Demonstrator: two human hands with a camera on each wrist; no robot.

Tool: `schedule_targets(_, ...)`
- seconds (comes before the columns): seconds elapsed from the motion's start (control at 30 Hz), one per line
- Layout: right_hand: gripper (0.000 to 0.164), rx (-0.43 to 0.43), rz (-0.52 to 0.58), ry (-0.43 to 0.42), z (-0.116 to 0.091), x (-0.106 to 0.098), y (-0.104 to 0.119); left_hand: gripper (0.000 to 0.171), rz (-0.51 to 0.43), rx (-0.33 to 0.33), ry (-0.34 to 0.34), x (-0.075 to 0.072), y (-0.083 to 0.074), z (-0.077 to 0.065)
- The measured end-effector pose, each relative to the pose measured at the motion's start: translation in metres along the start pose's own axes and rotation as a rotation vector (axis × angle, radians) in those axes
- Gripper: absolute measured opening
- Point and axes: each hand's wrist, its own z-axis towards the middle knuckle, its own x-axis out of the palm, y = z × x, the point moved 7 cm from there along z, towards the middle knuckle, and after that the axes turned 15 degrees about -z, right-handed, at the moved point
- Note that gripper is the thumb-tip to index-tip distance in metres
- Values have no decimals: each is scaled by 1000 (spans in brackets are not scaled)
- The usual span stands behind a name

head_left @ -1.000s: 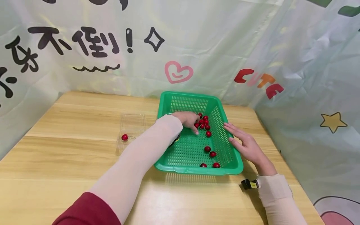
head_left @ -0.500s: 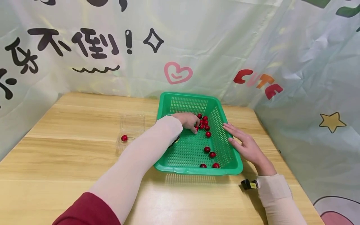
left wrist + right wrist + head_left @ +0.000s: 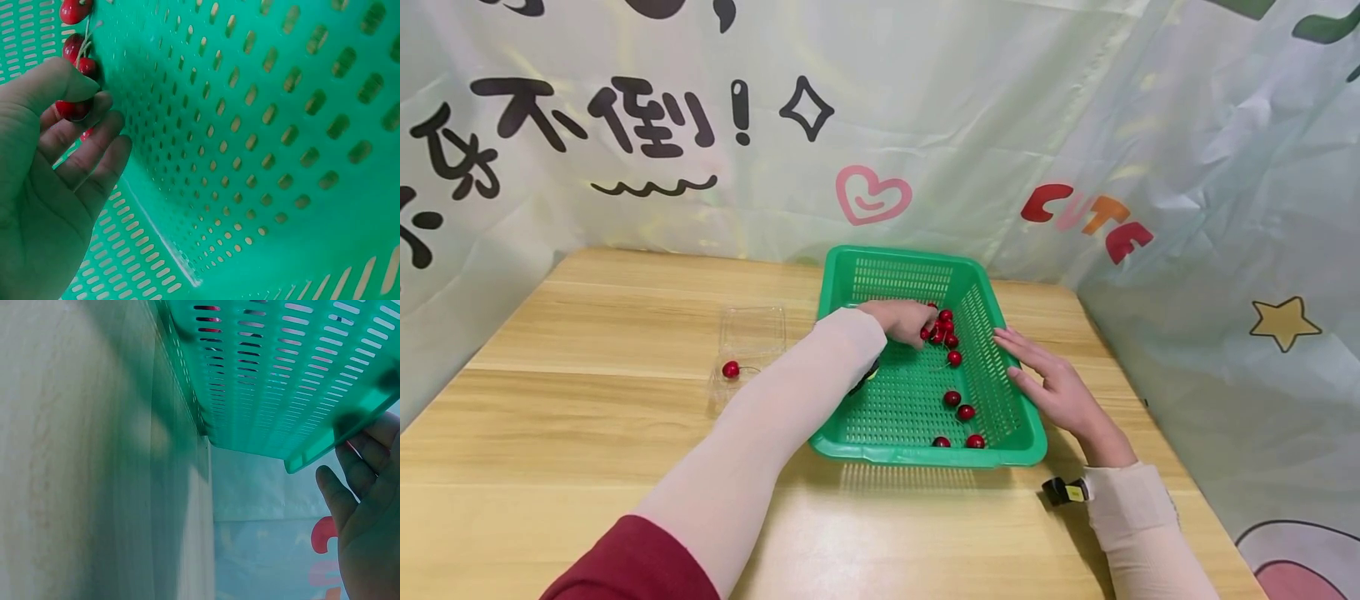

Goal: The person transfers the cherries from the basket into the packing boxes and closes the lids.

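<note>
My left hand (image 3: pixel 907 321) reaches into a green plastic basket (image 3: pixel 880 457). In the left wrist view it pinches a red cherry (image 3: pixel 74 110) between thumb and fingers, near the basket's perforated wall. Other cherries with stems (image 3: pixel 76 11) sit just beyond the fingertips, and the clump continues beside the hand in the head view. My right hand (image 3: pixel 1060 392) rests its fairly straight fingers on the basket's right rim, from outside; the right wrist view shows those fingers (image 3: pixel 356 472) along the rim's edge.
Several loose cherries (image 3: pixel 966 412) lie nearer the basket's front. Left of the basket, a clear plastic box (image 3: pixel 752 329) stands with its lid raised and one cherry (image 3: pixel 731 369) in it. Printed cloth walls (image 3: pixel 970 167) enclose the wooden table (image 3: pixel 587 400) at the back and sides.
The left hand's thumb and fingers have drawn together at the clump, around a cherry. The right hand keeps its place on the rim.
</note>
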Motion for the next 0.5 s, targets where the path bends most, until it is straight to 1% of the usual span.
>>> schedule_targets(0.17, 49, -3, -3, -1, 0, -1, 0, 20, -11, 13, 6, 0, -2, -1)
schedule_targets(0.27, 49, -6, -1, -1, 0, -1, 0, 23, -21, 6, 0, -2, -4, -3)
schedule_targets(0.37, 49, -7, 2, -1, 0, 0, -1, 22, -24, 4, -16, -4, -5, -4)
schedule_targets(0.5, 49, -7, 4, -1, 0, 0, -1, 19, -36, 24, -43, -8, -7, -4)
